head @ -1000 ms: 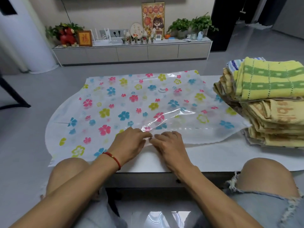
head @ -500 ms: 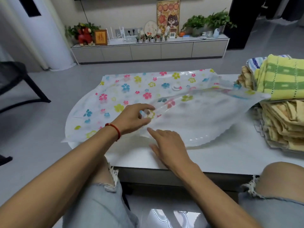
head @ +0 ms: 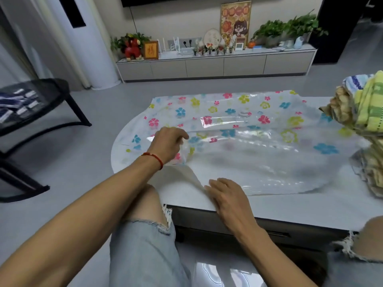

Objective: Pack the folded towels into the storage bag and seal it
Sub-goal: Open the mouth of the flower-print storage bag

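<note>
A clear plastic storage bag (head: 244, 121) printed with coloured flowers lies spread over the white table (head: 290, 206). My left hand (head: 167, 145) pinches the bag's upper layer at its near left mouth and lifts it. My right hand (head: 227, 194) rests flat on the lower layer at the table's front edge, fingers fairly straight. The bag's mouth gapes open between the two hands. A stack of folded yellow, green and blue-striped towels (head: 364, 112) stands at the table's right end, partly cut off by the frame.
A black glass side table (head: 31, 104) stands to the left on the grey floor. A long low cabinet (head: 215, 65) with plants and ornaments lines the far wall. My knees are tucked against the table's front edge.
My left hand has lifted the bag's top layer up and away. My right hand has slid back toward the front edge on the bottom layer. The view has swung left.
</note>
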Demonstrator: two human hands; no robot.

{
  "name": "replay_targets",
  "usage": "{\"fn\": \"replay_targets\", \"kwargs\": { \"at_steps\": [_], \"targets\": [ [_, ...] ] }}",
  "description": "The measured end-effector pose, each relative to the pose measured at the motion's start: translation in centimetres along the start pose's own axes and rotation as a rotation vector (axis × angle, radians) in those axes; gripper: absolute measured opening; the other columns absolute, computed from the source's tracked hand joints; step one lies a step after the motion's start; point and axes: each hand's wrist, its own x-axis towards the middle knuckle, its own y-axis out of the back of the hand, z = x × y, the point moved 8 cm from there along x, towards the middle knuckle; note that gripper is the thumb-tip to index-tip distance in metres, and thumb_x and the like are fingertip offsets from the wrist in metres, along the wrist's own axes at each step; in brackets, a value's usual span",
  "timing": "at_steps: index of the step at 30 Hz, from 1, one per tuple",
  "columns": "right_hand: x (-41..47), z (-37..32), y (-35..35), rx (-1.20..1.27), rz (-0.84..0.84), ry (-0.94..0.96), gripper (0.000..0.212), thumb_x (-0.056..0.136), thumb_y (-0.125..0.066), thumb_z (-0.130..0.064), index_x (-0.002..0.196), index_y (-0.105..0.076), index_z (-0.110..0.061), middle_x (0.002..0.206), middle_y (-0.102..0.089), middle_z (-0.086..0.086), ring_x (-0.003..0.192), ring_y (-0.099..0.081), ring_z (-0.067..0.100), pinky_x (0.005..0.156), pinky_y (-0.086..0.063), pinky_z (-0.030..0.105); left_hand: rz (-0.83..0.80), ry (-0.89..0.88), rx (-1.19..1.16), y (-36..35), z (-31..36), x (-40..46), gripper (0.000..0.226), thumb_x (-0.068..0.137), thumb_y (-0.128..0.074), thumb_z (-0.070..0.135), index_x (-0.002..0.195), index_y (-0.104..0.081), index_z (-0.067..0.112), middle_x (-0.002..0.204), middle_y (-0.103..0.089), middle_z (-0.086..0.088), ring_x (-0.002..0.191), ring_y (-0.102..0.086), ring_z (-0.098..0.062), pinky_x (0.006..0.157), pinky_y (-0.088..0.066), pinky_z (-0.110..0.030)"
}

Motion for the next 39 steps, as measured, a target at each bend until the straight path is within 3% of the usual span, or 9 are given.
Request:
{"fn": "replay_targets", "kwargs": {
  "at_steps": [4,7,12,18,23,28,31,36,39],
  "targets": [
    [1.5,-1.1,0.5,-0.035,0.017,-0.079,0.029,0.093,-0.061,-0.024,0.119,-0.07,-0.017,0.107,-0.072,0.004,0.098,-0.065,0.035,0.081,-0.05,0.042,-0.073,0.041,-0.226,0.7,-0.1,0.1,0.026,0.096,-0.052,0.012,0.113,-0.071,0.016,0.091,-0.073,-0.001,0.065,-0.065,-0.007,0.074,-0.056,-0.026],
    [4.8,-3.6,0.9,0.036,0.053,-0.029,0.045,0.1,-0.053,-0.025,0.145,-0.053,-0.026,0.118,-0.072,0.002,0.1,-0.065,0.035,0.081,-0.049,0.042,-0.229,-0.089,-0.211,0.2,1.0,-1.6,0.035,0.089,-0.063,0.026,0.124,-0.064,0.027,0.106,-0.066,0.003,0.08,-0.062,-0.009,0.08,-0.05,-0.024],
    [7.1,-4.0,1.6,0.019,0.057,-0.011,0.037,0.102,-0.043,-0.019,0.129,-0.064,-0.032,0.113,-0.072,-0.001,0.099,-0.065,0.03,0.077,-0.049,0.042,-0.436,-0.208,0.2,-1.6,-1.1,-4.8,0.038,0.097,-0.053,0.027,0.132,-0.054,0.042,0.109,-0.059,-0.002,0.095,-0.057,-0.02,0.085,-0.048,-0.037],
    [4.8,-4.4,-0.2,0.08,-0.005,0.071,0.033,0.089,-0.056,-0.006,0.11,-0.071,-0.026,0.091,-0.068,0.0,0.09,-0.061,0.029,0.071,-0.047,0.043,-0.163,-0.116,0.234,1.7,-3.3,-2.1,0.035,0.091,-0.049,0.007,0.109,-0.07,0.028,0.092,-0.073,-0.004,0.088,-0.065,-0.029,0.074,-0.051,-0.037],
    [2.5,-2.8,-0.4,0.174,0.028,0.062,0.016,0.087,-0.065,-0.013,0.095,-0.079,-0.013,0.093,-0.074,0.007,0.083,-0.066,0.037,0.07,-0.054,0.043,-0.096,0.085,-0.129,2.6,-5.1,-1.2,0.029,0.098,-0.045,0.011,0.105,-0.07,0.023,0.085,-0.073,-0.003,0.058,-0.068,-0.013,0.071,-0.057,-0.027],
    [6.3,-6.6,0.4,0.229,0.096,0.056,0.041,0.097,-0.062,-0.025,0.137,-0.065,-0.022,0.114,-0.076,0.008,0.099,-0.066,0.038,0.084,-0.051,0.047,-0.321,-0.063,-0.185,1.6,-3.3,-3.5,0.048,0.085,-0.064,0.026,0.132,-0.055,0.035,0.119,-0.06,0.011,0.079,-0.066,-0.004,0.077,-0.049,-0.013],
    [7.8,-7.7,0.0,0.254,0.072,0.074,0.028,0.102,-0.052,-0.019,0.118,-0.075,-0.021,0.097,-0.076,0.011,0.093,-0.067,0.035,0.079,-0.05,0.045,-0.406,-0.158,-0.077,0.8,-3.0,-5.2,0.06,0.087,-0.06,0.012,0.141,-0.048,0.033,0.127,-0.058,0.006,0.094,-0.063,-0.012,0.087,-0.05,-0.025],
    [6.5,-7.7,-2.0,0.246,0.049,0.108,0.026,0.1,-0.048,-0.021,0.098,-0.073,-0.027,0.077,-0.06,0.001,0.08,-0.056,0.026,0.068,-0.045,0.041,-0.204,-0.178,0.022,2.5,-4.2,-3.8,0.055,0.083,-0.047,-0.009,0.121,-0.069,0.023,0.118,-0.07,-0.002,0.106,-0.061,-0.02,0.087,-0.04,-0.019],
    [5.0,-6.7,-3.3,0.211,0.061,0.104,0.021,0.098,-0.058,-0.019,0.09,-0.076,-0.025,0.082,-0.066,-0.002,0.09,-0.061,0.026,0.079,-0.041,0.037,-0.082,-0.112,0.025,4.0,-5.1,-2.4,0.054,0.082,-0.045,-0.014,0.115,-0.073,0.018,0.118,-0.071,-0.005,0.109,-0.062,-0.023,0.092,-0.043,-0.022]
  ]
}}
